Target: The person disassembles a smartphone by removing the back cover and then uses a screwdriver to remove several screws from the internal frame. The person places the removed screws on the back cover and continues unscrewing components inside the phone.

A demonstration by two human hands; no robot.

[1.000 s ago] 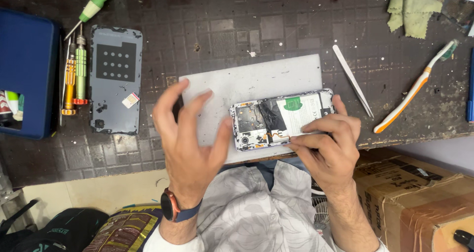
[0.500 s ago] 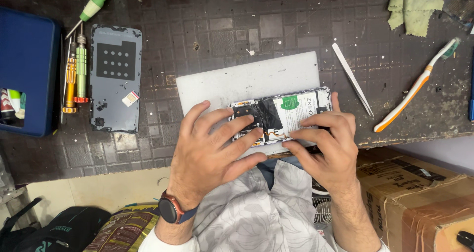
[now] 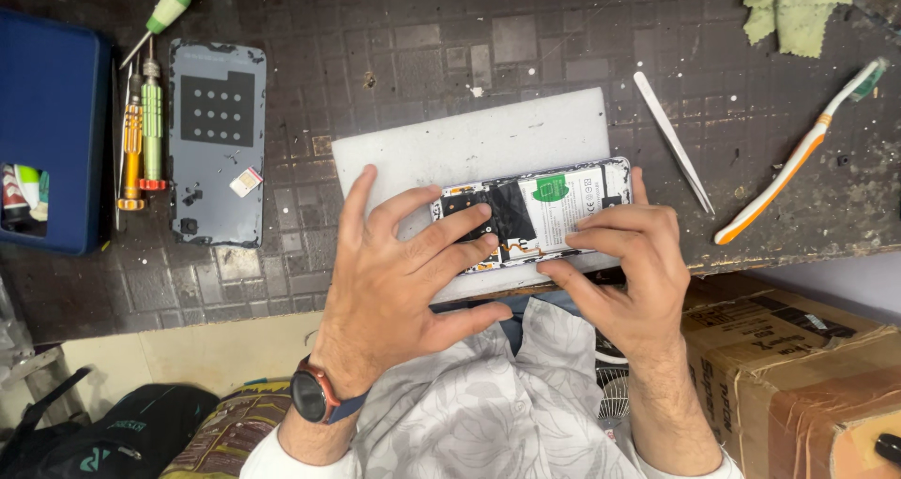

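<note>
Grey pad [image 3: 469, 141] half hidden; hands cover phone [image 3: 554, 207].
</note>
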